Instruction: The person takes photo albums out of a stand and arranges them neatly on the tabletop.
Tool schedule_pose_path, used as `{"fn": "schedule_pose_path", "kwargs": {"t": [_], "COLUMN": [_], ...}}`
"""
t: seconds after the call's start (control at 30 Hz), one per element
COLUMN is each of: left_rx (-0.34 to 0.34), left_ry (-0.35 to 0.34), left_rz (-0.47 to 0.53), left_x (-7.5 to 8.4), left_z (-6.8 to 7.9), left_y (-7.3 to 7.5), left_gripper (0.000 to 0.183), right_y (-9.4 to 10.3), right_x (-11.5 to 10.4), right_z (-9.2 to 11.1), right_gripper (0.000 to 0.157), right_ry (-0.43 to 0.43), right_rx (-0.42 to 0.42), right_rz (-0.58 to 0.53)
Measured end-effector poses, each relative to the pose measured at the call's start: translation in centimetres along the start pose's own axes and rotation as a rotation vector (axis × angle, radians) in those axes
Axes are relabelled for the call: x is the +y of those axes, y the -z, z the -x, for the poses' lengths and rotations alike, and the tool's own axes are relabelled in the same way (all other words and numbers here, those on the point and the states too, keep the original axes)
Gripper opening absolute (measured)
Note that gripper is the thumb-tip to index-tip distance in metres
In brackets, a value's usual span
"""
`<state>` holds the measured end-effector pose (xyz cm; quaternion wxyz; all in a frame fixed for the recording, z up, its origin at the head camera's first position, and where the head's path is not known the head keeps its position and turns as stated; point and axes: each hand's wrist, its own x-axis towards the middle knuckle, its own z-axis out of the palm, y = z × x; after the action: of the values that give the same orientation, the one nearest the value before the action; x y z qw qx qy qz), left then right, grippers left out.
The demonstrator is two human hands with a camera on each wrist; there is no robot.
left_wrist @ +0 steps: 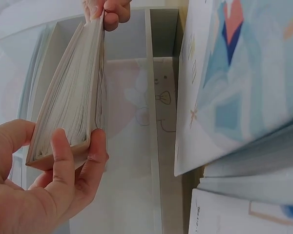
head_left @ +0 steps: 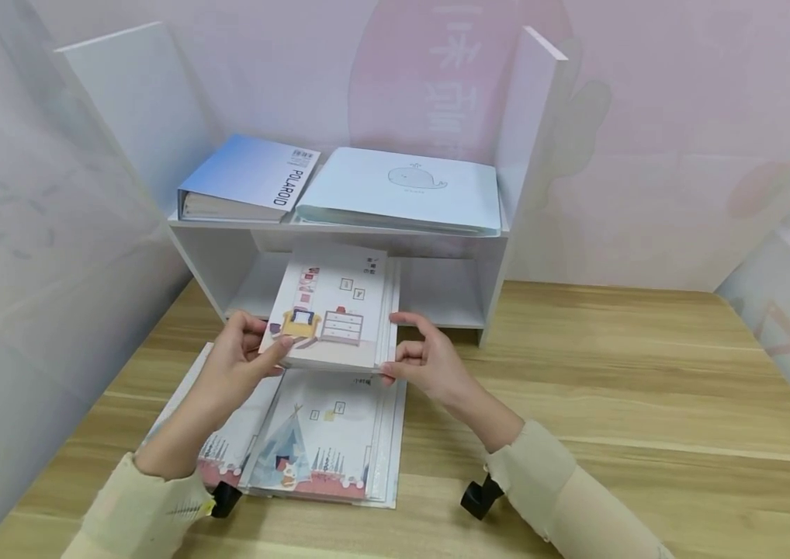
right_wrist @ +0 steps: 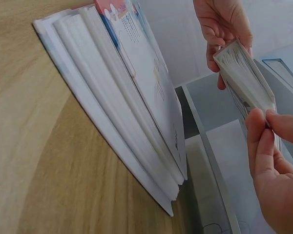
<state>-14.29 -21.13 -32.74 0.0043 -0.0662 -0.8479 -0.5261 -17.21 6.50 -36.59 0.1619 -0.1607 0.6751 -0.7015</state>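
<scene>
From my end, far left first: blue POLAROID album lies flat on the upper board of the white shelf, spine-side text to its right; nearer and left, a pale album lies on the wooden table, partly hidden by the left forearm; I have the left hand gripping the left near corner of the held album, thumb on the cover, fingers curled beneath, gap only as wide as the album's thickness; cover shows a yellow armchair and a chest of drawers; it sits mid-scene before the shelf's lower compartment, can't tell if its far end touches the board; on the near side, the tent album lies on the table, right of the pale one, layered white edges on its right; far side, whale album lies flat on the upper board, right of the blue one; then my right hand, thumb and finger pinched nearly together on the held album's right near edge; bare table further right.
</scene>
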Motion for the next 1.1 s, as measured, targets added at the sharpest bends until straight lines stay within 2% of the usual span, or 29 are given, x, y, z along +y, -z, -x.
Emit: {"fn": "schedule_pose_path", "kwargs": {"t": [0.57, 1.1], "left_rx": [-0.049, -0.064], "left_ry": [0.012, -0.018], "left_rz": [0.031, 0.044], "left_x": [0.6, 1.2], "left_z": [0.7, 0.8], "left_y": [-1.9, -3.5], "left_gripper": [0.038, 0.033], "right_y": [1.4, 2.5], "right_x": [0.3, 0.6], "right_z": [2.4, 4.4], "right_gripper": [0.073, 0.071], "right_ry": [-0.014, -0.017], "right_rx": [0.008, 0.008], "right_rz": [0.061, 0.058]}}
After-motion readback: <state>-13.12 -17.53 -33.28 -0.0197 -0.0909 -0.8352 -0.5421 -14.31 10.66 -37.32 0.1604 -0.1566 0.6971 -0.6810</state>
